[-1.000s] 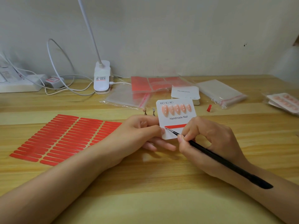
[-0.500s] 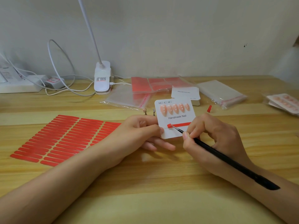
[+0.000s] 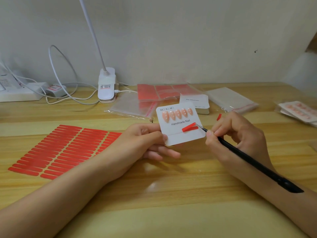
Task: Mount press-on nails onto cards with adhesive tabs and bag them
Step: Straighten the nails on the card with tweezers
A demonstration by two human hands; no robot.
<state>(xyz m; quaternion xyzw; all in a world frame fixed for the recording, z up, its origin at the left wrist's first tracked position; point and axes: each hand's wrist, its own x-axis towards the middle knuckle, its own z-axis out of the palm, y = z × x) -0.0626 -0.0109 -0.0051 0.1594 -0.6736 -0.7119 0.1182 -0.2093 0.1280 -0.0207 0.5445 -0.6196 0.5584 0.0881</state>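
The card [image 3: 180, 125] with five nails is lifted off the desk [image 3: 154, 194] by the left hand [image 3: 145, 140], its grip closed on the edge, so the right hand [image 3: 236, 134], pinching tweezers [image 3: 240, 157], can peel the red liner [image 3: 189, 127].

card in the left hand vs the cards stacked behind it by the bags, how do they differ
The held card is gripped by the left hand, lifted and tilted; the card stack lies flat on the table. The held card carries five pink nails and a red strip; the stack's top card looks bare. Its print reads upright; the stack's is reversed. Both are white, round-cornered.
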